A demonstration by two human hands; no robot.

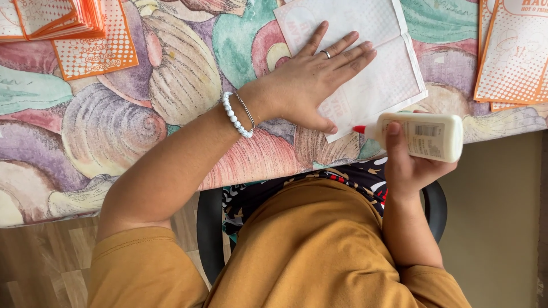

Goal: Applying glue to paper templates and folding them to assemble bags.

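Note:
My left hand lies flat, fingers spread, on a white paper sheet with faint dotted print, pressing it to the table. A ring is on one finger and a white bead bracelet is on the wrist. My right hand grips a white glue bottle held sideways at the table's near edge. Its red tip points left and sits at the sheet's lower corner, just beside my left thumb.
The table is covered by a cloth with large seashell patterns. A stack of orange-and-white printed papers lies at the top left, and more such sheets lie at the top right. A black chair shows below.

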